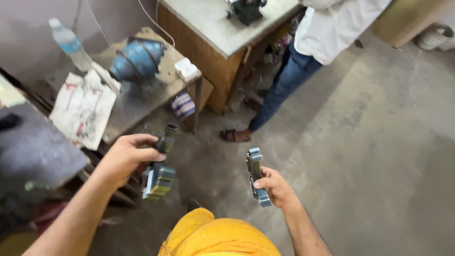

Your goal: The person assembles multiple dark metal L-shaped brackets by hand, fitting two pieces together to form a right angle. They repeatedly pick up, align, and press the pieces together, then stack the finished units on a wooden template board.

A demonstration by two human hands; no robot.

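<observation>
left hand [124,159]: at 9 o'clock from frame centre, fingers curled shut around stepped metal blocks [159,178]; one dark piece sticks up past the thumb toward 12, a chunkier stack hangs below the palm toward 5.
right hand [276,187]: at 5 o'clock from centre, closed around a narrow notched metal block [255,173], thumb across its side; block runs roughly 12 to 6, both ends poking out of the grip.
the two loads: well apart, both held in the air over the concrete floor [379,142], touching nothing but the hands.
yellow cloth [218,234]: bottom edge, 6 o'clock, between the two forearms.
worktop [142,102]: low and dusty, at 10 o'clock; carries a blue-grey motor [137,59], a white box [186,68] at its 3 o'clock, a plastic bottle [68,43] at its 9 o'clock, a stained paper [83,109] at the near end.
second worktop [222,26]: wooden with a pale top, at 12 o'clock, dark machine on it cut off by the frame edge.
other person [303,52]: at 1 o'clock, white shirt, jeans, sandal, standing by that worktop; hands not visible.
bucket [433,37]: pale, top right corner, 2 o'clock.
</observation>
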